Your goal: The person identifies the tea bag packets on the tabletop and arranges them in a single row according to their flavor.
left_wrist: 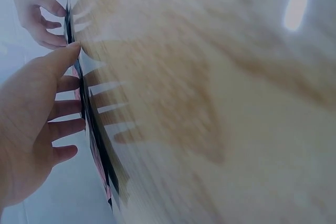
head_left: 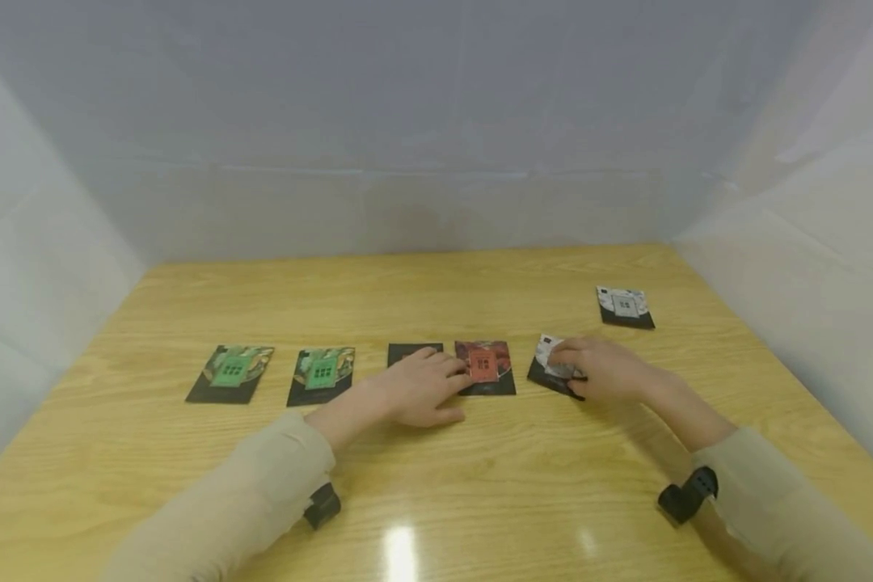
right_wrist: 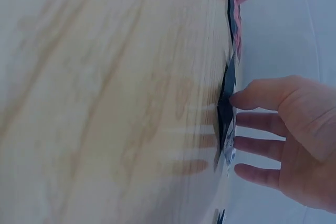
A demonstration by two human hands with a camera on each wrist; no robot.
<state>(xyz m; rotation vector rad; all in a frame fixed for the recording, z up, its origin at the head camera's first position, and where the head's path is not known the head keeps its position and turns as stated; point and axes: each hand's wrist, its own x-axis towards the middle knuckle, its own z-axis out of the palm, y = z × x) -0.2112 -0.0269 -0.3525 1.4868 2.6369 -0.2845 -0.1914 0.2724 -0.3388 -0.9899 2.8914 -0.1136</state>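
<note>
My left hand [head_left: 425, 388] lies over a mostly covered dark sachet [head_left: 407, 352], its fingertips reaching the left edge of a red and black sachet [head_left: 500, 378]. In the left wrist view those fingers [left_wrist: 68, 107] are spread and nearly straight. To the right, my right hand [head_left: 602, 370] touches a white and black sachet [head_left: 542, 373] that sits askew on the table. Thumb and fingers [right_wrist: 260, 148] meet its upper side in the right wrist view, the fingers stretched rather straight. Part of this sachet is hidden under the hand.
Two green and black sachets [head_left: 231, 370] [head_left: 323, 373] lie at the left of the row. Another white and black sachet [head_left: 625, 307] lies farther back on the right. White sheeting [head_left: 422, 121] encloses the wooden table [head_left: 378, 299] at the back and sides.
</note>
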